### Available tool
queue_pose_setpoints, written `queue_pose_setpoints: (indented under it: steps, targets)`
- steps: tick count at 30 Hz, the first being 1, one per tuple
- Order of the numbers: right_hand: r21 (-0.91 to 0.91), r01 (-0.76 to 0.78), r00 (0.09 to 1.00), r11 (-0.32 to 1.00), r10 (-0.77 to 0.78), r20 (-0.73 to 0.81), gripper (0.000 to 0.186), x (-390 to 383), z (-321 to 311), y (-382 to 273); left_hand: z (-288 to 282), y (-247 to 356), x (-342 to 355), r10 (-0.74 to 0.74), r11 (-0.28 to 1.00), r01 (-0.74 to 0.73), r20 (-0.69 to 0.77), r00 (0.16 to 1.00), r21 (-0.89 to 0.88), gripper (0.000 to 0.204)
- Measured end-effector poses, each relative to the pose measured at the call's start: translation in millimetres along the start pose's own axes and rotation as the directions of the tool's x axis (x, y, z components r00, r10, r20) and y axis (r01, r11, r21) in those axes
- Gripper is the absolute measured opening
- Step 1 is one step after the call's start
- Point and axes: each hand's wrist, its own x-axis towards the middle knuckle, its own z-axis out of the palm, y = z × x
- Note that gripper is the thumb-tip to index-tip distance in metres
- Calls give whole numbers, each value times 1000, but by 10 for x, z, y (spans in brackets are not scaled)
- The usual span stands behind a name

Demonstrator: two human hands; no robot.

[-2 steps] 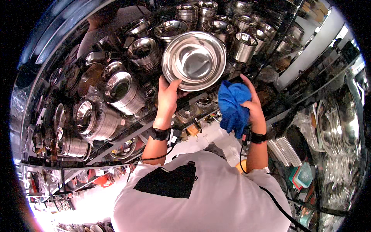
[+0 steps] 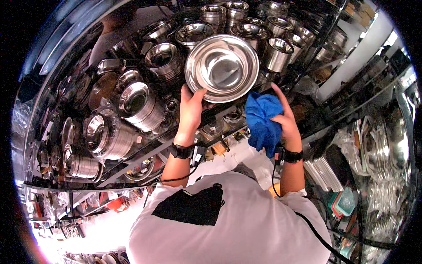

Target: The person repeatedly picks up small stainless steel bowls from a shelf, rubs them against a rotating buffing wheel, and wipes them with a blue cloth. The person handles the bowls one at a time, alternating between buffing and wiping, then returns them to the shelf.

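Note:
A shiny steel bowl [image 2: 223,68] with a wide rim is held up by my left hand [image 2: 190,112], its thumb over the near-left rim and the other fingers hidden beneath. In my right hand [image 2: 288,119] a bunched blue cloth [image 2: 263,121] hangs just off the bowl's near-right rim, the thumb pressing on it and the index finger stretched upward. Behind the raised bowl, stacks of steel bowls [image 2: 193,34] stand on the dark shelf.
Left of my arm lean stacked bowls [image 2: 140,108] and a plastic-wrapped stack [image 2: 110,136]. Steel cups [image 2: 278,55] stand at the far right of the shelf. On the right are a pile of flat trays [image 2: 325,171], coloured plastic baskets [image 2: 345,201] and wrapped oval platters [image 2: 378,143].
My right hand and the blue cloth have shifted slightly left, toward the bowl. The bowl has moved a touch up and right in my left hand.

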Motion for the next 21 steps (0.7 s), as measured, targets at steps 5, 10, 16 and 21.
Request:
queue_pose_setpoints:
  steps: [5,10,16,21]
  targets:
    - [43,-23,991,999,17,130,92,455,-162,-34,287,-77,391,168,975,-165,-7,986,151,51]
    - [135,-13,981,991,-13,194,94,876,-477,-17,591,-86,644,202,965,-192,-41,979,180,56]
    - [-31,-24,964,999,32,265,92,1261,-773,55,626,-265,966,385,844,-291,-133,913,450,56]
    - [2,-98,958,995,93,273,87,1487,-980,89,749,-262,1055,438,774,-317,-101,893,549,47]
